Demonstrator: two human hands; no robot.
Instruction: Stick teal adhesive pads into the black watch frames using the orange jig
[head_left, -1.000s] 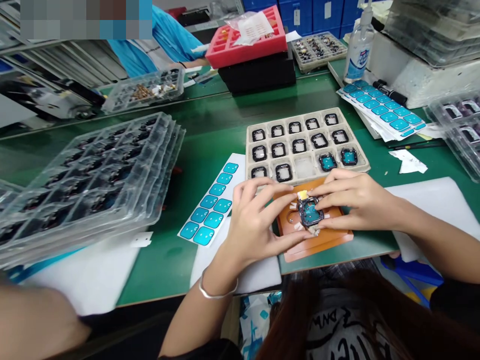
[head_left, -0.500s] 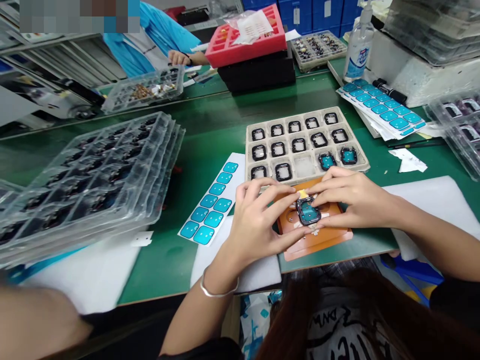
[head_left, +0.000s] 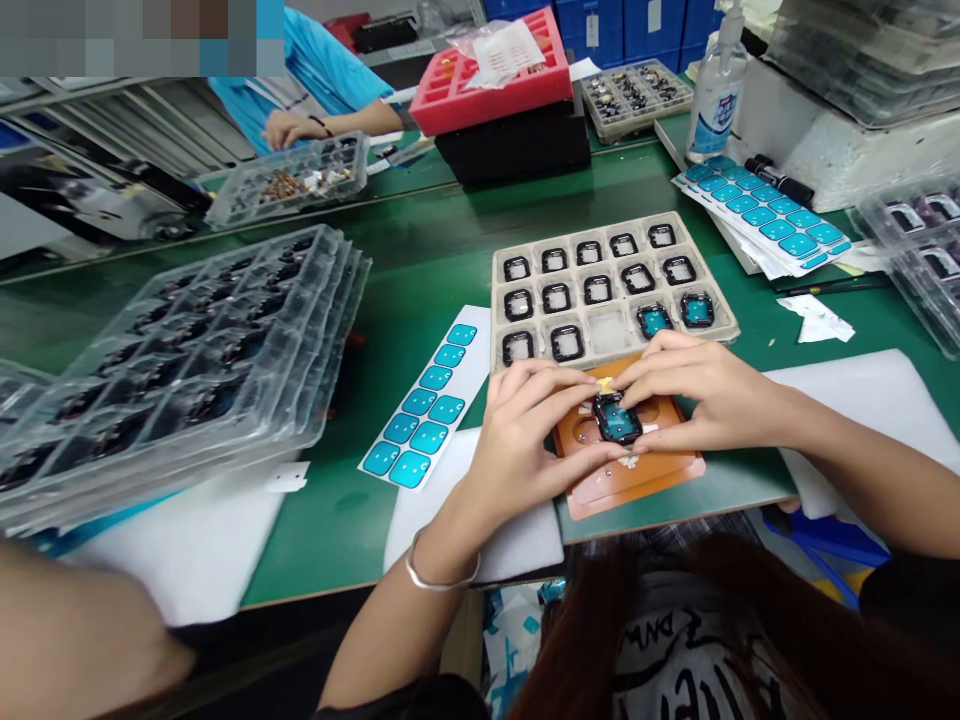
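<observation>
A black rounded-square watch-like frame with a blue film inside it (head_left: 618, 424) lies over an orange plate (head_left: 630, 492). My left hand (head_left: 517, 430) grips its left side, thumb at the near edge and fingertips at the far edge. From the right, my right hand (head_left: 705, 395) has its thumb at the frame's near corner and fingertips on the blue film and upper edge. A yellow tab (head_left: 604, 384) pokes out between the fingertips. Behind stands a beige tray (head_left: 611, 330) of similar black frames; two at its near right have blue inside.
A sheet of blue stickers (head_left: 429, 408) lies left of my hands. Stacked clear trays (head_left: 330, 330) stand farther left. More blue sheets (head_left: 780, 215), a pump bottle (head_left: 716, 100) and a red tray (head_left: 495, 95) are behind. Across the table sits a person in blue (head_left: 330, 65).
My left hand has shifted slightly to the right around the frame, while my right hand stays nearly still. The co-worker's hand across the table has moved left.
</observation>
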